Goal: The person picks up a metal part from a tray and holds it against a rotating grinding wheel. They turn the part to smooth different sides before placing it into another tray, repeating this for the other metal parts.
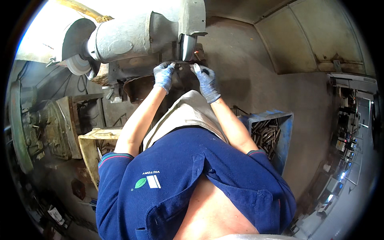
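Both my hands wear blue-grey knit gloves and reach up to a large grey bench grinder (132, 34). My left hand (164, 76) and my right hand (205, 82) together grip a thin dark metal piece (185, 63) and press it against the right grinding wheel (187, 46). A few orange sparks (196, 52) show at the contact point. The piece is mostly hidden by my fingers. A second round wheel (78, 64) sits at the grinder's left end.
A blue crate (286, 132) holding several dark metal rods stands at my right. A yellowish box (90, 148) stands at my left, beside old dirty machinery (44, 128). Concrete floor spreads to the right, with benches (352, 120) at the far right.
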The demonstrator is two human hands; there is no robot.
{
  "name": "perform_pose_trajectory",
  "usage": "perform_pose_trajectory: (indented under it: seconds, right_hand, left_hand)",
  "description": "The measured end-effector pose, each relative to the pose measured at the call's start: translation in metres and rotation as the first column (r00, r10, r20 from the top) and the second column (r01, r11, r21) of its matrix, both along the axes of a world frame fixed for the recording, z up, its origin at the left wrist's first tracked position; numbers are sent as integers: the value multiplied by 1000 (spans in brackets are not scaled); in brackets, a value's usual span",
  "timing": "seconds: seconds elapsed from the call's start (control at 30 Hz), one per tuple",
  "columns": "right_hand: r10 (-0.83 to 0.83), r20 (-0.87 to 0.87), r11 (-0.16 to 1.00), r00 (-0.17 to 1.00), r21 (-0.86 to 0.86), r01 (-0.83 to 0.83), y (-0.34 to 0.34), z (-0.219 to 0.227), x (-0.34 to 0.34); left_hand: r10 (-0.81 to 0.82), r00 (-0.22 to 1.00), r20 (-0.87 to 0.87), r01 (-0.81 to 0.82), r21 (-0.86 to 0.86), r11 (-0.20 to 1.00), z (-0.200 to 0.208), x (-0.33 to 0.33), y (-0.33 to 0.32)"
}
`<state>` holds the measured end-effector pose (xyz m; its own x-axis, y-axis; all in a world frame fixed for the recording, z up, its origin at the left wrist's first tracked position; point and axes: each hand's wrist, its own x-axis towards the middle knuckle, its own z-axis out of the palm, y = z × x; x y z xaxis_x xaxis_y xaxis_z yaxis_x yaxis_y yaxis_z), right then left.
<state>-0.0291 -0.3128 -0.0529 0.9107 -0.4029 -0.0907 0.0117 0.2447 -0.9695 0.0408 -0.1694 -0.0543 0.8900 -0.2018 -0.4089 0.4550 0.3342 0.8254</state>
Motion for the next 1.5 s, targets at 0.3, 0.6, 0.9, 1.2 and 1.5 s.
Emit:
perform_pose_trajectory:
  seconds: [0.3, 0.6, 0.9, 1.2, 1.5]
  right_hand:
    - [59, 37, 984, 998, 168, -64, 34, 5, 7]
    - [219, 236, 887, 947, -452, -93, 32, 37, -31]
    - [339, 405, 614, 849, -779, 126, 24, 91, -59]
    - [290, 348, 701, 892, -711, 50, 27, 95, -66]
    - [59, 169, 957, 984, -290, -7, 27, 72, -55]
  left_hand:
    - [47, 997, 55, -51, 76, 996, -18, 12, 37]
    - [-16, 960, 281, 20, -8, 1000, 46, -34, 70]
    - [-144, 953, 267, 166, -63, 984, 85, -48, 82]
    - [-213, 942, 261, 203, 64, 977, 92, -38, 74]
    - [-227, 944, 239, 223, 44, 974, 65, -29, 58]
